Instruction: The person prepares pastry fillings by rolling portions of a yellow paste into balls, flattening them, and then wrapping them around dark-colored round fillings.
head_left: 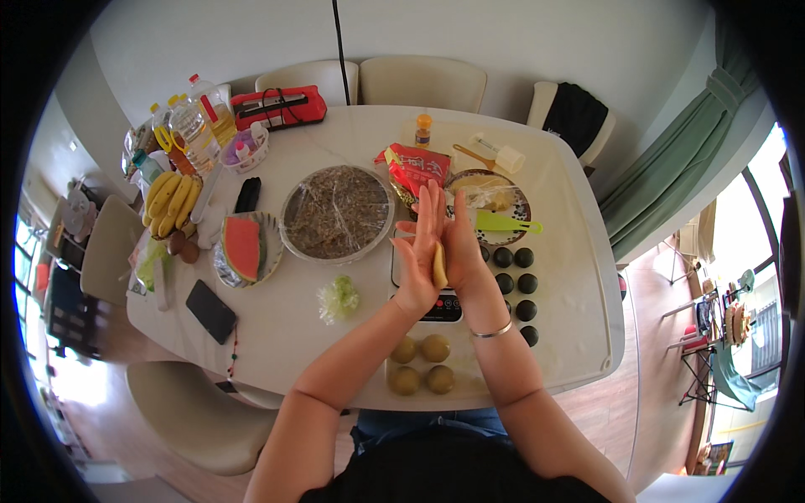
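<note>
My left hand (414,268) and my right hand (460,243) are pressed palm to palm above the table, fingers stretched forward. A flattened piece of yellowish dough (439,267) is held between them, its edge showing at the heels of the palms. Beneath is a kitchen scale (443,308), mostly hidden. Several yellow-brown dough balls (435,348) sit near the table's front edge. To the right of my hands, several dark balls (526,283) lie in rows. Behind my hands is a patterned plate (516,186) with plastic film and a green-handled utensil (501,222).
A film-covered bowl of brown filling (335,214), cut watermelon (241,248) and crumpled plastic (338,299) lie left. Farther left are bananas (172,201), bottles (194,134) and a phone (210,311). A red packet (412,168) and small jar (423,130) stand behind.
</note>
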Motion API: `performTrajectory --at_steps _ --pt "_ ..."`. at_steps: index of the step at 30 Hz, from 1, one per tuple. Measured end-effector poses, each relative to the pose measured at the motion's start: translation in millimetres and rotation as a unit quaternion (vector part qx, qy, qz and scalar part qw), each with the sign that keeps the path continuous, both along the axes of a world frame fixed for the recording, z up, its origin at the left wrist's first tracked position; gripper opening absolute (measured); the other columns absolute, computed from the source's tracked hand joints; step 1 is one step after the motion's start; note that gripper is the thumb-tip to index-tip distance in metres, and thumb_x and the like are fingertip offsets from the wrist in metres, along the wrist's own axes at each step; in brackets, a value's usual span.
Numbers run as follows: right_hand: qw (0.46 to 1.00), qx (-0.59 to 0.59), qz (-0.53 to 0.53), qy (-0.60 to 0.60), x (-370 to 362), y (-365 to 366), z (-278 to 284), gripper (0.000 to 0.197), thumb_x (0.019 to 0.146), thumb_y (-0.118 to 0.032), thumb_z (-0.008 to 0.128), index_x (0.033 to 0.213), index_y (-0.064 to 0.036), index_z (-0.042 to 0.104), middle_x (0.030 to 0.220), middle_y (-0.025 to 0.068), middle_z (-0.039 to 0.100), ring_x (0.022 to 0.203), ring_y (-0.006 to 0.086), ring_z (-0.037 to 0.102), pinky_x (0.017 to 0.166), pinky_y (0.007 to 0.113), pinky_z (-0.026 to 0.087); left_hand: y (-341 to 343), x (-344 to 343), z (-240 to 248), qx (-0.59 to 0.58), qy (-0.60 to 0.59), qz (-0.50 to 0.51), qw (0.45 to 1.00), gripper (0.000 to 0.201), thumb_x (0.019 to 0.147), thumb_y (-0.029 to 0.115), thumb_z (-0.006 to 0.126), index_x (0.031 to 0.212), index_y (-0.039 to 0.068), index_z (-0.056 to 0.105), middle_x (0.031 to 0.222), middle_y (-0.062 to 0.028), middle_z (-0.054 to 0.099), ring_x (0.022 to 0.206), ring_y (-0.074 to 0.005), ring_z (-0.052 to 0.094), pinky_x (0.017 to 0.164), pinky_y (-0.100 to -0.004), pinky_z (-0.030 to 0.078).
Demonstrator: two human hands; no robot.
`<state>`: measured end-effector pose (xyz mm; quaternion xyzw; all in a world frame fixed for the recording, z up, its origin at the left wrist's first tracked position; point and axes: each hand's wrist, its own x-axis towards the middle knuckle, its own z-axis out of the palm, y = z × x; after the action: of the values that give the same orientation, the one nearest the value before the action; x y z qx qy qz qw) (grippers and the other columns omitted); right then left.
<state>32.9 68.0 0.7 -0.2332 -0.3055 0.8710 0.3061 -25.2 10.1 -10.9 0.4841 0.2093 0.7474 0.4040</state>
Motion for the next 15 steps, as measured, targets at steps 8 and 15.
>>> performTrajectory --at_steps 8,15 --pt "0.727 0.519 -0.360 -0.271 -1 -1 1 0.057 0.102 -0.049 0.038 0.133 -0.0015 0.046 0.130 0.0217 0.050 0.118 0.0335 0.049 0.105 0.043 0.033 2 -18 3 -0.178 -0.330 -0.174 0.911 0.109 0.080 0.087 0.022 0.152 0.005 0.022 0.157 -0.0103 0.026 0.144 -0.0249 0.027 0.118 -0.0398 0.020" --pt "0.692 0.640 -0.249 -0.224 2 -10 13 0.037 0.103 -0.029 0.041 0.091 -0.0059 0.068 0.069 0.0051 0.066 0.072 0.0245 0.064 0.103 0.044 0.036 -5 -9 7 -0.300 -0.367 -0.158 0.866 0.101 0.076 0.090 0.025 0.136 0.012 0.045 0.136 -0.0053 0.051 0.129 -0.0235 0.048 0.105 -0.0392 0.040"
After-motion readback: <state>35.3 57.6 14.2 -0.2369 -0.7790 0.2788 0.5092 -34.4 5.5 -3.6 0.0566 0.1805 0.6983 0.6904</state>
